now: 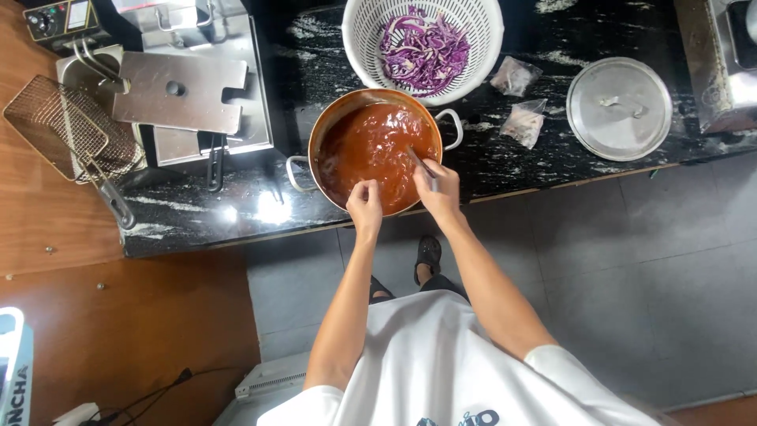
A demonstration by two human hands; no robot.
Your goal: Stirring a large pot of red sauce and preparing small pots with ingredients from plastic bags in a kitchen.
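Right hand (438, 183) grips a thin metal utensil (420, 162) dipped in the round steel pot of red-brown sauce (371, 146); left hand (365, 203) pinches the near rim, steadying.

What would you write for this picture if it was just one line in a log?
right hand: holds spoon in sauce | left hand: over pot rim | colander of purple cabbage behind | lid on counter

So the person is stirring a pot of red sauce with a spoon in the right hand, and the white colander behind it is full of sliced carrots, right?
Not quite. The head view shows the white colander holding shredded purple cabbage, not carrots. The rest stands: the right hand holds a spoon in the pot of red sauce.
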